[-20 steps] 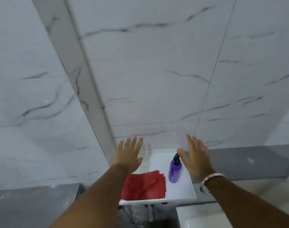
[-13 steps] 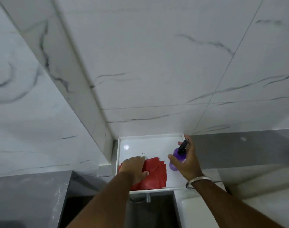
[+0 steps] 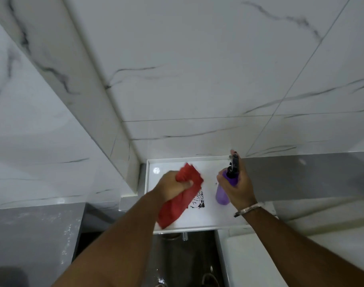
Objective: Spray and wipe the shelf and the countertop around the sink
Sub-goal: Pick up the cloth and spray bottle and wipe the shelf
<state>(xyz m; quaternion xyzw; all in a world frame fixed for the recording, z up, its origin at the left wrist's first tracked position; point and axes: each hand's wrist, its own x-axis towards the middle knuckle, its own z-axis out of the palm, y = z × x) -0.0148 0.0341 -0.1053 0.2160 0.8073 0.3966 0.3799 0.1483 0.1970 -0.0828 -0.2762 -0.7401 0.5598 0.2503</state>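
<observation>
Left hand [image 3: 172,188]: fist closed around a red cloth [image 3: 182,198], bunched at the top; the cloth's loose end hangs down past the wrist toward the front edge of the shelf.
Right hand [image 3: 238,188]: wrapped around a purple spray bottle [image 3: 223,193] at its neck, black nozzle [image 3: 234,165] pointing away toward the wall; whether the bottle's base touches the shelf cannot be told.
Bracelet [image 3: 248,209]: silver, on the right wrist.
Shelf [image 3: 199,221]: white, raised rim, set in the corner; both hands over it, cloth to the left, bottle to the right, apart.
Dark speckled patch [image 3: 198,200]: on the shelf surface just beside the cloth.
Wall [image 3: 197,69]: white marble-look tiles with grey veins, behind the shelf.
Countertop [image 3: 301,175]: grey ledge to the right of the shelf.
</observation>
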